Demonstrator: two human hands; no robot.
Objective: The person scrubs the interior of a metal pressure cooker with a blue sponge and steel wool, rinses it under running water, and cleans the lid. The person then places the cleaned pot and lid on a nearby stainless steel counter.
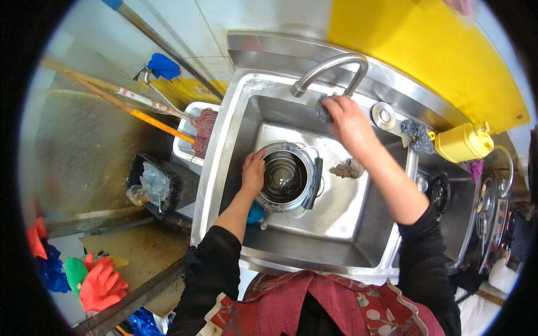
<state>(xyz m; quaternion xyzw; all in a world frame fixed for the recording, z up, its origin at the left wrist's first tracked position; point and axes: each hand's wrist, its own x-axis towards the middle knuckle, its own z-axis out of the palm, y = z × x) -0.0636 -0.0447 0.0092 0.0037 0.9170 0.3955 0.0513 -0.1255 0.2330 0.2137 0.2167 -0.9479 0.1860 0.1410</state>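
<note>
A metal kettle (pixel 286 176) without a lid stands in the stainless steel sink (pixel 252 235), its black-gripped handle folded to the right. My left hand (pixel 253 173) rests on the kettle's left rim. Higher up, my right hand (pixel 346 119) holds a dark steel-wool scourer (pixel 323 109) at the sink's back edge, below the curved faucet (pixel 332 67). A brown-grey rag (pixel 348 168) lies on the sink floor right of the kettle. Something blue (pixel 255 212) is partly hidden under the kettle's lower left. The kettle's inside looks dark and wet.
A round metal drain strainer (pixel 383 116), a grey scouring pad (pixel 417 136) and a yellow jug (pixel 464 143) stand along the back right rim. A second basin (pixel 456 214) adjoins at right. On the left are a mop (pixel 204 130), a black bin (pixel 172 185) and red rubber gloves (pixel 101 283).
</note>
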